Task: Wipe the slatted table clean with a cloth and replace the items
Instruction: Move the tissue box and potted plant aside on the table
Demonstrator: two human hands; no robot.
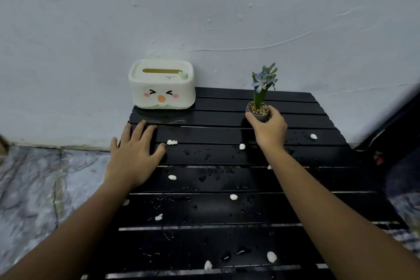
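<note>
A black slatted table [227, 159] carries water drops and several small white crumbs [233, 197]. At its far left corner stands a cream tissue box [161, 85] with a cartoon face. On the far right, a small grey pot with a blue-flowered plant [259, 109] stands on the slats, and my right hand [269, 126] wraps around the pot. My left hand [135, 154] lies flat with fingers spread on the table's left edge, holding nothing. No cloth is in view.
A pale blue wall [204, 18] rises right behind the table. A marbled floor [41, 179] spreads to the left. Dark objects [395, 143] crowd the right side next to the table's edge.
</note>
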